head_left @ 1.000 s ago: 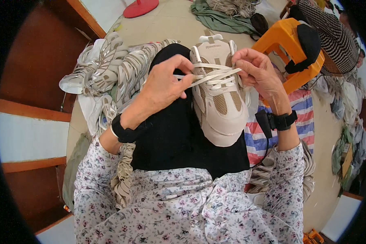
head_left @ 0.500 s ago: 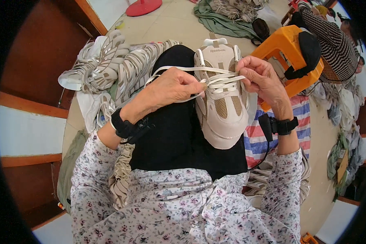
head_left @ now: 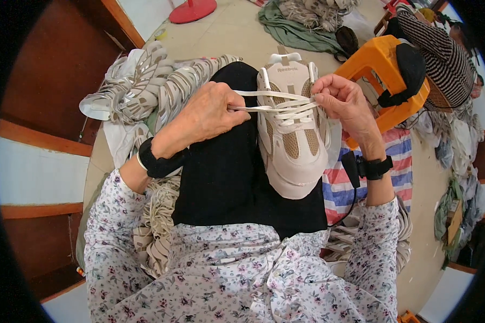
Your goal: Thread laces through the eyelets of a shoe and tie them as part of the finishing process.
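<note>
A beige and white sneaker [head_left: 299, 161] rests on the black cloth [head_left: 226, 177] over my lap, its toe pointing toward me. White shoelace [head_left: 272, 93] crosses its upper rows and runs out to the left. My left hand [head_left: 213, 110], left of the shoe, is closed around the lace, which stretches in two strands from the fist to the shoe. At the shoe's right edge, my right hand [head_left: 344, 102] pinches the lace between thumb and forefinger. Both wrists wear black straps.
Stacked beige shoe uppers [head_left: 151, 91] lie to the left. An orange plastic stool [head_left: 377, 70] stands at the right, with a person in a striped top [head_left: 439, 59] beyond it. A striped plastic sheet [head_left: 399, 161] covers floor beside my right arm. Green cloth [head_left: 291, 29] lies at the far side.
My left hand has moved left, away from the shoe, drawing the lace out straighter. My right hand has stayed nearly in place at the shoe's right edge.
</note>
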`<action>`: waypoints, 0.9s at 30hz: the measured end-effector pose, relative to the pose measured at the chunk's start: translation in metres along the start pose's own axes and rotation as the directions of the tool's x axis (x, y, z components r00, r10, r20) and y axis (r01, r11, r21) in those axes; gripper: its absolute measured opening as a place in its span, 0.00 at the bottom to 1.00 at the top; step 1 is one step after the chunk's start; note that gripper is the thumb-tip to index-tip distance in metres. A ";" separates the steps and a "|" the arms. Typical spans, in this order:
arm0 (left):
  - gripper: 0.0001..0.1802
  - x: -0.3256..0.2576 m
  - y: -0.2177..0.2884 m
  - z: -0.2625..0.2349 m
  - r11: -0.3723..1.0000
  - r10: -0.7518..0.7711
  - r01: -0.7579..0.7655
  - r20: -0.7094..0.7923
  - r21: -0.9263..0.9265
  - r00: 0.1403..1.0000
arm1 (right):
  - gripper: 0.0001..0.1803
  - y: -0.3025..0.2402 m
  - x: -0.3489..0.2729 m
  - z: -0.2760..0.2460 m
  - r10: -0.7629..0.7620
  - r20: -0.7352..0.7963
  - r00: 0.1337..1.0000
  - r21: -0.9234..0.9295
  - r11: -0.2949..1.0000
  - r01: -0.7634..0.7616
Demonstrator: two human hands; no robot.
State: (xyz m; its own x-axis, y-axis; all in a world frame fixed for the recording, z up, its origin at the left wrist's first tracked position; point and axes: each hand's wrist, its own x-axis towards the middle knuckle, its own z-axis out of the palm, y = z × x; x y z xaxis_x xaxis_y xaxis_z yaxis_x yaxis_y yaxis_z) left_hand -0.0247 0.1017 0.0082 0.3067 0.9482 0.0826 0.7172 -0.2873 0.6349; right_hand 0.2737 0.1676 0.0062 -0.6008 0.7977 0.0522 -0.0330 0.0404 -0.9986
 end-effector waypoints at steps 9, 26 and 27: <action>0.13 -0.003 0.013 -0.010 0.947 -0.203 0.198 0.004 -0.255 0.979 | 0.07 -0.002 -0.006 -0.004 0.026 -0.029 0.999 -0.061 0.998 -0.027; 0.05 0.026 0.028 0.016 0.921 0.387 -0.358 -0.285 0.150 0.877 | 0.07 0.005 -0.007 -0.002 -0.054 -0.039 0.998 0.035 0.998 0.056; 0.04 0.024 0.025 0.015 0.928 0.373 -0.340 -0.308 0.154 0.875 | 0.07 0.005 -0.007 -0.003 -0.053 -0.037 0.998 0.038 0.998 0.055</action>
State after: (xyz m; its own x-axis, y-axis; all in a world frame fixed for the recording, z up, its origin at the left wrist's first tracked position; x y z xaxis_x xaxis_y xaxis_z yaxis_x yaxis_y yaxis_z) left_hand 0.0105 0.1153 0.0144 0.3428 0.7647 0.5457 0.6574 -0.6102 0.4421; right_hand 0.2800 0.1635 0.0011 -0.5686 0.8159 0.1053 -0.0961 0.0613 -0.9935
